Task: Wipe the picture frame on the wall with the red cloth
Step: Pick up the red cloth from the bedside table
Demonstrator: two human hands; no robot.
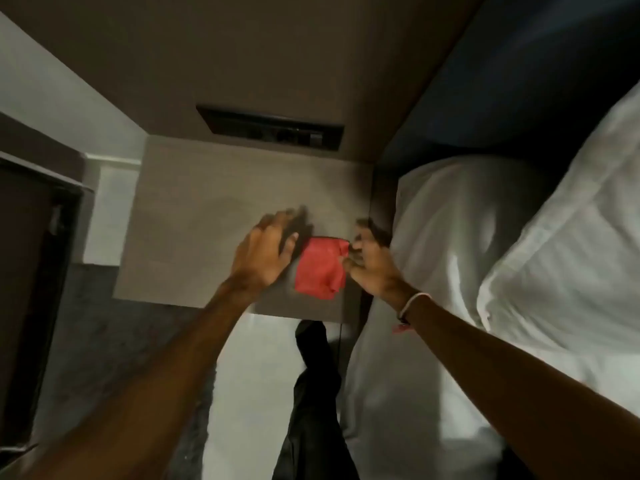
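Note:
A red cloth (320, 268), loosely folded, lies on the top of a grey bedside table (207, 202) near its front right corner. My right hand (372, 263) is at the cloth's right edge with its fingertips pinching the upper right corner. My left hand (266, 251) hovers just left of the cloth, fingers spread and holding nothing. No picture frame is in view.
A dark switch panel (270, 128) is set in the brown wall behind the table. A bed with white pillows (485, 237) lies to the right. A dark door (31, 271) stands at the left. My dark trouser leg (311, 393) shows below.

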